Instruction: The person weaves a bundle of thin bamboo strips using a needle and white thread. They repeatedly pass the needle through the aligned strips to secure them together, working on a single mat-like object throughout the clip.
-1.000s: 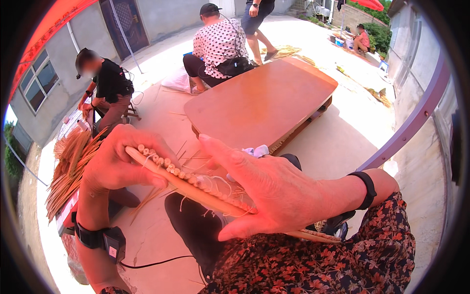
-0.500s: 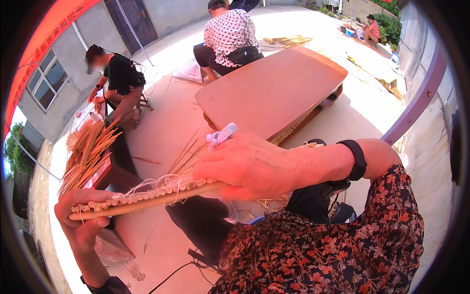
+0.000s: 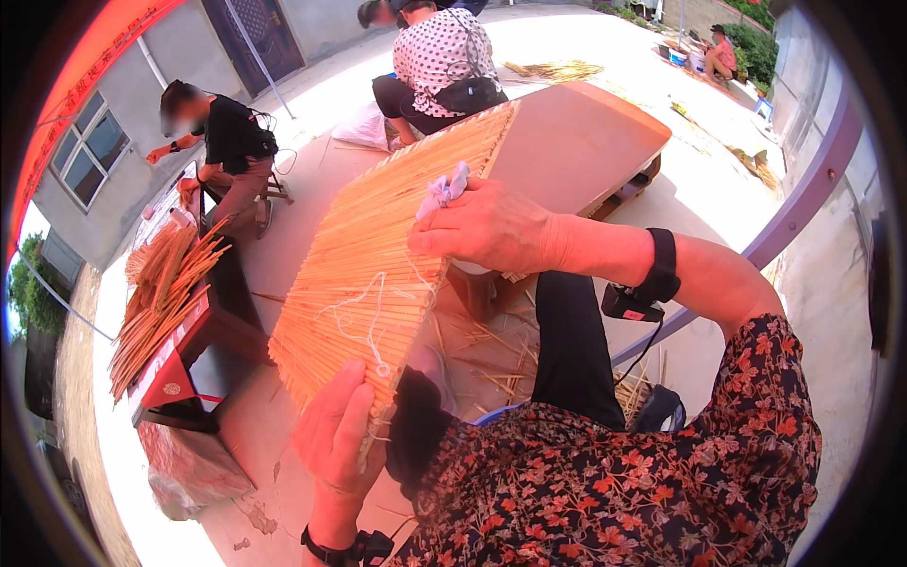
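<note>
- At far left, a loose bundle of thin, reddish-tan stalks [image 3: 170, 307] lies on a dark, box-like bench [image 3: 189, 354]; a crumpled, translucent plastic bag [image 3: 194, 472] sits below it.
- Behind the bundle, a seated co-worker in a black shirt [image 3: 236, 142] has one arm extended.
- At centre, a flat, straw-coloured panel of parallel stalks [image 3: 378, 217] is raised and tilted in front of the person, its upper part overlapping the view of the low table.
- The person's left hand [image 3: 335, 439] holds the panel's lower corner, fingers and thumb closed on its edge.
- A loose white thread [image 3: 373, 307] trails across the lower face.
- Handling: the panel appears light, stiff along the stalks and more flexible across them. Individual stalks may snap or slip at the bindings. Take hold of opposite borders, spreading pressure over several stalks; keep clear of the thread.
- Near the right border, the person's right hand [image 3: 487, 227] has its fingers curled narrowly around a crumpled, pale lilac cloth [image 3: 442, 192] against the panel. Whether they also grip the border cannot be told.
- At right, behind the panel, stands a low, brown, round-cornered table [image 3: 590, 137]; a curved, purple bar [image 3: 803, 194] rises beyond it.
</note>
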